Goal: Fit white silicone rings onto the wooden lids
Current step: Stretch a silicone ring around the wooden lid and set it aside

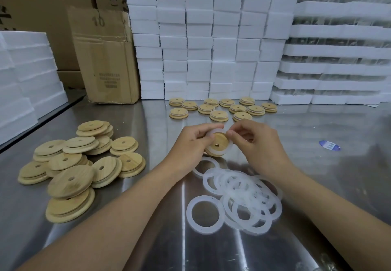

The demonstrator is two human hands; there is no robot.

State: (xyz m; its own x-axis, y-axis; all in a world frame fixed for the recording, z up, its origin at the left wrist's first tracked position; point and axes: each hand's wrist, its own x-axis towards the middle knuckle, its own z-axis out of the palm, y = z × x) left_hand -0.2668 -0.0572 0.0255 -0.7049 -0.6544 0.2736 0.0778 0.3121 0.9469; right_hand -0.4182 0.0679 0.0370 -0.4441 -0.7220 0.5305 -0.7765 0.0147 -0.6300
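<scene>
Both hands held one wooden lid (221, 141) just above the steel table (317, 175). The left hand (193, 141) gripped its left edge with curled fingers, while the right hand (255, 144) pinched the white silicone ring (212, 150) at the lid's upper right rim, the ring lying around the lid. Just below the hands lay a loose heap of rings (243, 199), to the left a pile of bare lids (72, 165), and farther back a group of lids (220, 109) sat singly before stacked white foam boxes (211, 38) and a cardboard carton (105, 59).
</scene>
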